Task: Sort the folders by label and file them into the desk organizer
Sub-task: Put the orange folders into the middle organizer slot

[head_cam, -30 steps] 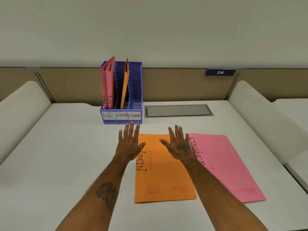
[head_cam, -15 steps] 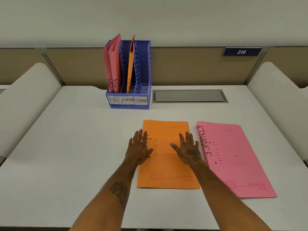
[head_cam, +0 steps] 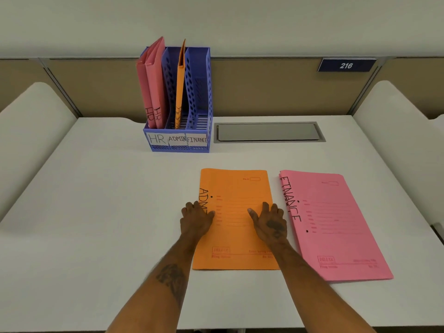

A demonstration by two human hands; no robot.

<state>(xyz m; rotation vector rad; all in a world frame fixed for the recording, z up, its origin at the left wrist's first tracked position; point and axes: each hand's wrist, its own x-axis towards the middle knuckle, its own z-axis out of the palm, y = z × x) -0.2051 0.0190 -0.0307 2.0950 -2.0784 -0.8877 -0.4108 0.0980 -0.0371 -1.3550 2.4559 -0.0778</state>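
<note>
Blue plastic desk organizer (head_cam: 177, 146) held two pink HR folders (head_cam: 153, 92) and one upright orange folder (head_cam: 180, 90) (ADMIN slot); left hand (head_cam: 195, 221) and right hand (head_cam: 270, 224) gripped the flat orange ADMIN folder (head_cam: 236, 188) by its side edges.

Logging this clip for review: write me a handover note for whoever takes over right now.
Hands: left hand and right hand rest on the side edges of the orange ADMIN folder, which lies flat on the desk; grip unclear.
Beside it, on the right, the pink FINANCE folder lies flat.
Done: the organizer holds two HR folders and one filed orange folder in ADMIN.
Left: file both desk folders; no folder shows in the FINANCE slot.
</note>
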